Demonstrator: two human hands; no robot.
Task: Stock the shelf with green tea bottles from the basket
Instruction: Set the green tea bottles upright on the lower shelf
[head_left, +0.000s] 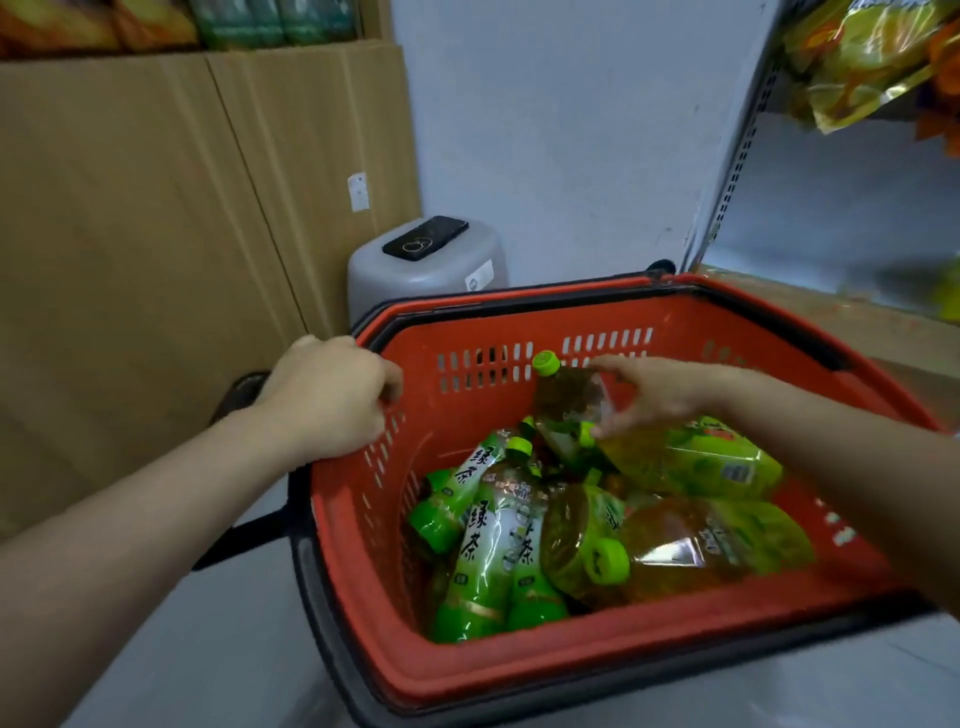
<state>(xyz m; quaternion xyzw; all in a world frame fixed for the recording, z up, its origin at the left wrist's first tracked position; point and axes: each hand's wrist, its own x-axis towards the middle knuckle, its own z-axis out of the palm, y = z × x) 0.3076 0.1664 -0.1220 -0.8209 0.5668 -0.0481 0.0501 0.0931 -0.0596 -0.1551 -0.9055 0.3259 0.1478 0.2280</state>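
Leftmost, the left hand (332, 397) is curled shut over the rim of the red basket (649, 654), fingers hooked inside the slotted wall, steadying it; if that hold slackens while a bottle is pulled free, the basket may well slide or tip toward the pull. Moving right, a heap of green tea bottles (493, 540) lies jumbled on the basket floor, some slim with white-and-green labels, some fatter and amber, all on their sides and leaning on one another. One bottle stands more upright against the far wall, its green cap (546, 362) uppermost, and the right hand (660, 392) is half open around its shoulder, thumb and fingertips just closing; whether the hold is firm yet I cannot tell. A pinch that high on a smooth, tapering neck could slip, dropping the bottle back onto the pile. Lifting it may also shift the bottles propped against it. Farther right, the shelf (810, 306) sits just beyond the basket, with snack bags (862, 57) hanging above that a raised bottle might knock.
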